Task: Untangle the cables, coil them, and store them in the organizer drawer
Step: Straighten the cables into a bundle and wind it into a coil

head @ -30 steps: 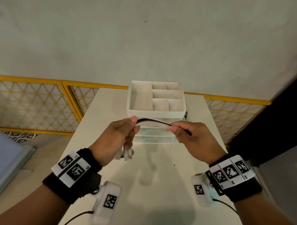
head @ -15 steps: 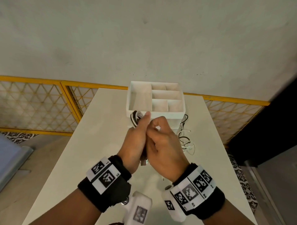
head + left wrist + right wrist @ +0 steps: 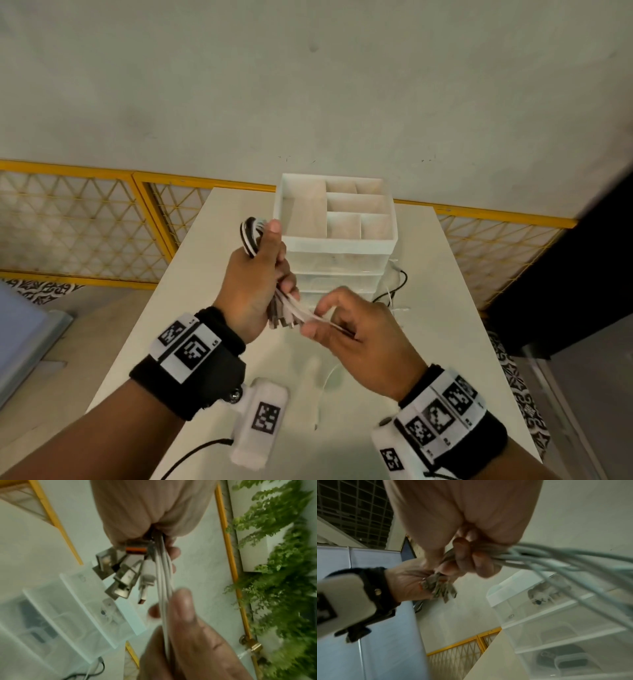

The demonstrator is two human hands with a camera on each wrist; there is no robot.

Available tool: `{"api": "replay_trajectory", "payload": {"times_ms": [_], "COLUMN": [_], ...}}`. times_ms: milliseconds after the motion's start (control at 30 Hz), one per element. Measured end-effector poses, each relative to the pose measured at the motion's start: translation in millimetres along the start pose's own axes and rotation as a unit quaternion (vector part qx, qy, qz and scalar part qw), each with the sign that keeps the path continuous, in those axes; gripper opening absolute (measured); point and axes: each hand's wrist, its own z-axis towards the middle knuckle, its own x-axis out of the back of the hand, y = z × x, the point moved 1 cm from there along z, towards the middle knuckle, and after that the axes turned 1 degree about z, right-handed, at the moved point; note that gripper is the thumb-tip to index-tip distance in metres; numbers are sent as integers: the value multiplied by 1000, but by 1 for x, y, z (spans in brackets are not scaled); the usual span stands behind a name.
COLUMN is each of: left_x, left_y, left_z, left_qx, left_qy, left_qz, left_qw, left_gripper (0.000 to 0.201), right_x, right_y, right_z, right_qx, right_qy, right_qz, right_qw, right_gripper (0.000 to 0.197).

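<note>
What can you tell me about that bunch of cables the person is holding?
The cable bunch is a folded bundle of thin white and black cords. The left hand grips its middle; loops stick out above the thumb, and metal USB-type plugs hang below the fist. The right hand pinches white strands leading off it. It is held above the table, just in front of the organizer.

Black wristbands bear white coded tags and white cameras.

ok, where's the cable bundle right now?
In the head view the cable bundle is gripped in the left hand, just left of the organizer; the right hand pinches its white strands.
</note>
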Motion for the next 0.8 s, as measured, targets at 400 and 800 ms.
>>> {"api": "replay_trajectory", "payload": {"times_ms": [400, 800], "left_x": [9, 14], "left_y": [-11, -18], "left_z": [-17, 5], "left_qx": [118, 47], "left_qy": [-380, -47], "left_qz": [446, 382], "left_qw": [802, 922], "left_gripper": [28, 32], "right_x": [40, 38], "right_y": [2, -13], "right_z": [39, 33], "right_qx": [-94, 13], "right_qy": [-139, 74], "right_qz": [-131, -18], "right_qw": [977, 997], "right_gripper": [30, 19]}}
